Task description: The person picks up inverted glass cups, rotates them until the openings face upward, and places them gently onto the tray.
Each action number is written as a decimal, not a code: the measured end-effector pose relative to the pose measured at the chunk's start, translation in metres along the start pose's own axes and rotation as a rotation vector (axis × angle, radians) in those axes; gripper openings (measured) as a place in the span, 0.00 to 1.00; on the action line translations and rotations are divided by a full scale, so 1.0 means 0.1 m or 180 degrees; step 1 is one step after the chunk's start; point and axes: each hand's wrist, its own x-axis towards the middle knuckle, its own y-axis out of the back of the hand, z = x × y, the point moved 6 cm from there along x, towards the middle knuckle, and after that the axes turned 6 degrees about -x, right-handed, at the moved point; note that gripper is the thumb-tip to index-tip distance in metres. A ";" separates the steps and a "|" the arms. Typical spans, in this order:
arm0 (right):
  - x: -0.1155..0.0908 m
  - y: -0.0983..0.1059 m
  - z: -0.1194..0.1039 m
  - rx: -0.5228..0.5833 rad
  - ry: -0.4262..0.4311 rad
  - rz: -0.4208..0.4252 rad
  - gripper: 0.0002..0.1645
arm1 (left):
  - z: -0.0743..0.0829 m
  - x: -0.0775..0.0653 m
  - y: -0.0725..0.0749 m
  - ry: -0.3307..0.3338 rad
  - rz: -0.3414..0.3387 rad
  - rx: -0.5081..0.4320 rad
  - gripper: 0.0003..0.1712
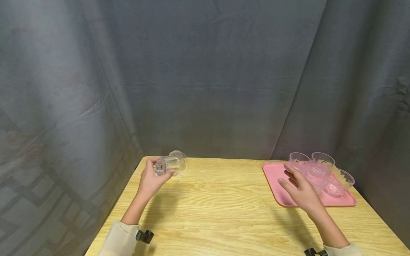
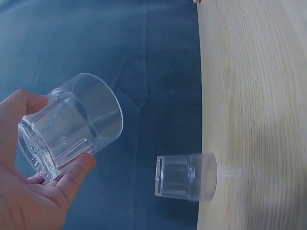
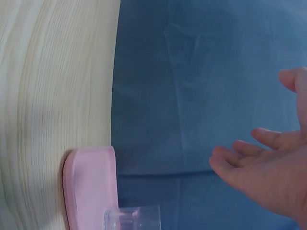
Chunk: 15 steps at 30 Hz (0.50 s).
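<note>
My left hand (image 1: 153, 181) grips a clear faceted cup (image 1: 169, 164) around its base end, thumb on one side and fingers on the other. The held cup (image 2: 72, 124) is tipped sideways, its mouth facing right in the head view. Just behind it, a second clear cup (image 2: 184, 177) stands upside down on the table, partly hidden in the head view. My right hand (image 1: 301, 192) hovers over the left part of the pink tray (image 1: 276, 179) with fingers apart and nothing in it. Clear cups (image 1: 321, 167) stand mouth up on that tray, beyond and beside this hand.
The light wood table (image 1: 217, 213) carries the tray at its right side. A grey curtain (image 1: 208, 89) hangs behind the table and along both sides. Dark wrist cameras (image 1: 145, 236) are worn at both cuffs.
</note>
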 end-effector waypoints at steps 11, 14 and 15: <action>-0.04 -0.19 -0.20 0.0392 0.0112 -0.0093 0.37 | 0.09 -0.13 -0.16 -0.0069 0.0001 -0.0634 0.41; -0.05 -0.23 -0.25 0.0486 0.0187 -0.0081 0.36 | 0.14 -0.16 -0.22 -0.0092 -0.0054 -0.0871 0.41; -0.05 -0.24 -0.26 0.0522 0.0197 -0.0084 0.36 | 0.16 -0.17 -0.24 -0.0102 -0.0075 -0.0935 0.41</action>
